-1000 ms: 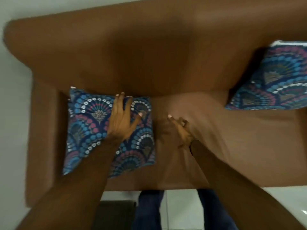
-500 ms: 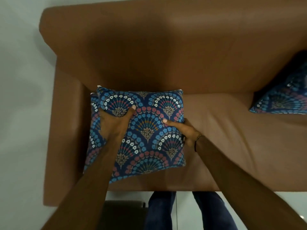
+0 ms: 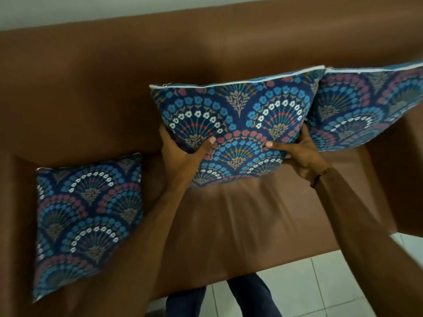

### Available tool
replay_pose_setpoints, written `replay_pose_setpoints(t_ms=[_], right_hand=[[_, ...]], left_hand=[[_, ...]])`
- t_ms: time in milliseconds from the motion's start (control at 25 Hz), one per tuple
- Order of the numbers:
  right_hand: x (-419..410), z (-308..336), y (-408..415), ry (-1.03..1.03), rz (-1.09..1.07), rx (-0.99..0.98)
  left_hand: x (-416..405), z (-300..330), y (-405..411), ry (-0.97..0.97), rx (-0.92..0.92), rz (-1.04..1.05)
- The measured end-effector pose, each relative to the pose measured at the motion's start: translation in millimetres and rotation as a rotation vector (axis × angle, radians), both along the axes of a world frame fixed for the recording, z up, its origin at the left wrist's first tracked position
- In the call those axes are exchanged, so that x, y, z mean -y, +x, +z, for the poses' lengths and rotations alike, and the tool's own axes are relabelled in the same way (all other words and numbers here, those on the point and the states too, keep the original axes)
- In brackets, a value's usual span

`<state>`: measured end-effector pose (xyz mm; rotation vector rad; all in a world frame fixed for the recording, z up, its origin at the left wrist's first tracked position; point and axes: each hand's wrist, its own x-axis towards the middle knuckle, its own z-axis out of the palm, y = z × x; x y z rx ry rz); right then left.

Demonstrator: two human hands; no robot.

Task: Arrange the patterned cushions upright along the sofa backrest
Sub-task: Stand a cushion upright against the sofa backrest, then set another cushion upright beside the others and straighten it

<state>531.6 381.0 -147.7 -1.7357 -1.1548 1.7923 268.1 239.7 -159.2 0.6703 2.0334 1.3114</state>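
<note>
I hold a blue fan-patterned cushion (image 3: 238,124) upright in the air in front of the brown sofa backrest (image 3: 114,72), above the middle of the seat. My left hand (image 3: 183,154) grips its lower left edge and my right hand (image 3: 297,154) grips its lower right edge. A second matching cushion (image 3: 366,110) leans against the backrest at the right, its corner touching the one I hold. A third cushion (image 3: 84,216) lies flat on the seat at the left end.
The sofa's right armrest (image 3: 402,179) rises beside the right cushion. Bare brown seat (image 3: 240,225) lies below the held cushion. White floor tiles (image 3: 332,289) and my legs (image 3: 249,298) show at the sofa's front edge.
Both hands have lifted the top cushion off the one at the left and carried it up and rightward, next to the right cushion. The view has shifted right.
</note>
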Motion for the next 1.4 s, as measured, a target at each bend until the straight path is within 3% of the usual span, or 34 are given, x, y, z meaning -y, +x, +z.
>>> replay_pose_setpoints(t_ms=[160,320,400,520,680,800,920,1000,1080,1160,1280,1400], right_hand=[[8.2,-30.3,-10.3,-0.017,-0.020,0.036],[65.5,-41.2,-30.8,-0.301,-0.035,0.154],[100.9,-44.9,-55.6,-0.416,0.060,0.177],[151.5,-58.2,-117.9,-0.536,0.248,0.063],[211.9,-60.5,-227.9,-0.651,0.500,-0.021],[248.1,-64.4,-301.6,-0.611,0.606,-0.029],[266.4,-71.8,-345.6,-0.577,0.661,0.019],[272.7,-69.3,-357.4,-0.554,0.653,0.037],[270.8,-62.6,-356.1,-0.426,0.549,-0.001],[257.4,-53.3,-350.1,-0.135,0.347,-0.058],[231.7,-36.6,-359.8,0.212,0.321,-0.108],[225.1,-35.8,-385.2,0.177,0.357,-0.064]], left_hand=[[2.9,-36.9,2.0,-0.105,-0.069,-0.106],[59.3,-58.7,-21.0,-0.302,-0.317,-0.200],[101.0,-65.0,-47.8,-0.459,-0.397,-0.148],[165.8,-66.8,-102.1,-0.627,-0.477,0.008],[228.4,-73.3,-178.9,-0.746,-0.432,0.139],[255.3,-75.3,-229.5,-0.806,-0.150,0.297],[271.9,-76.7,-274.6,-0.735,0.205,0.316],[276.9,-77.0,-286.4,-0.585,0.292,0.319],[275.6,-67.9,-282.4,-0.395,0.279,0.324],[266.9,-51.4,-279.4,-0.204,0.197,0.316],[243.7,-32.3,-294.3,-0.005,0.066,0.238],[227.4,-24.3,-310.6,0.004,-0.004,0.208]])
